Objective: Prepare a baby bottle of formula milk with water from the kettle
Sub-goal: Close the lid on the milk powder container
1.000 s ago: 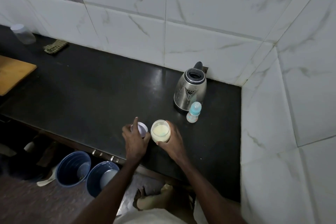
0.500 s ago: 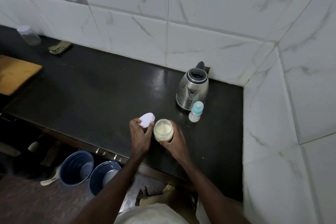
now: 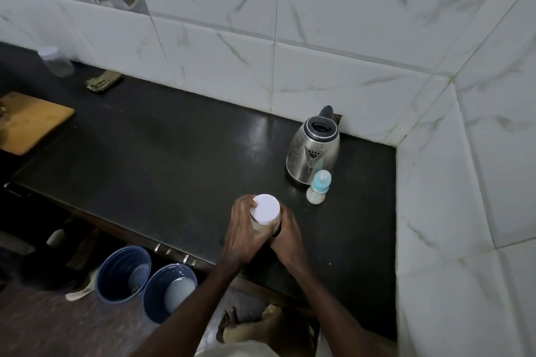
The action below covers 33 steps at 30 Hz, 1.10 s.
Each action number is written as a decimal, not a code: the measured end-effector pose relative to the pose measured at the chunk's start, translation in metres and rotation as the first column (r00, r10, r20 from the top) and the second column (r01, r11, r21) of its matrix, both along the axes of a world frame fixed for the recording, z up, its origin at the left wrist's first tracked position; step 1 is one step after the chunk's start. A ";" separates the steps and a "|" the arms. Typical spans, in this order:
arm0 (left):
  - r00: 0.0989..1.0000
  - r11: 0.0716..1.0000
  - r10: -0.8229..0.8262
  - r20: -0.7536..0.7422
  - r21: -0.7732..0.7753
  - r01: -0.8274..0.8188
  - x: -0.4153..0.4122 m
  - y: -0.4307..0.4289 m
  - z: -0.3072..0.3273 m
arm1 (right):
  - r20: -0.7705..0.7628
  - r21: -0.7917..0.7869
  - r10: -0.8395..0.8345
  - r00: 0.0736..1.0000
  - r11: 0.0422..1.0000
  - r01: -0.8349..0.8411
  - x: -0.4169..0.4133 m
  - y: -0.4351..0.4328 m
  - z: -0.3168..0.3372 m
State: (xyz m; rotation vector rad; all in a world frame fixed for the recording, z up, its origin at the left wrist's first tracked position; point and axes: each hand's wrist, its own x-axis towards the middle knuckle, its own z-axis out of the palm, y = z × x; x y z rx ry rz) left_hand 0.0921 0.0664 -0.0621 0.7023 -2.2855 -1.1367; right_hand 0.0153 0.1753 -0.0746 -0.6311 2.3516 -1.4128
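A clear jar of pale formula powder (image 3: 275,225) stands near the front of the black counter (image 3: 162,153). Its white lid (image 3: 265,209) now sits on top of it. My left hand (image 3: 246,229) grips the lid and the jar's left side from above. My right hand (image 3: 285,236) wraps the jar's right side. Further back to the right stands a small baby bottle (image 3: 318,187) with a blue cap, upright. Just behind it is the steel kettle (image 3: 313,151) with its lid open, close to the tiled corner.
A wooden board (image 3: 27,122) lies at the counter's left end, with a clear plastic jar (image 3: 56,61) and a woven pad (image 3: 103,82) by the back wall. Two blue buckets (image 3: 124,272) (image 3: 169,293) stand on the floor below the counter edge. White tiled walls close the right side.
My left hand lifted the white lid from the counter and brought it down onto the open jar. My right hand kept hold of the jar throughout.
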 end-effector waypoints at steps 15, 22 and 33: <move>0.979 0.966 -0.060 0.195 0.259 0.008 -0.002 -0.006 0.001 | 0.106 -0.010 0.003 0.994 1.000 -0.002 -0.017 0.015 0.003; 0.986 0.959 -0.074 0.150 0.281 0.029 -0.001 -0.009 -0.006 | -0.043 0.160 0.346 0.937 0.928 -0.336 -0.038 -0.001 0.046; 0.985 0.947 -0.049 0.166 0.322 -0.007 0.000 -0.016 -0.016 | -0.142 0.447 0.578 0.804 0.762 -0.469 -0.048 -0.014 0.058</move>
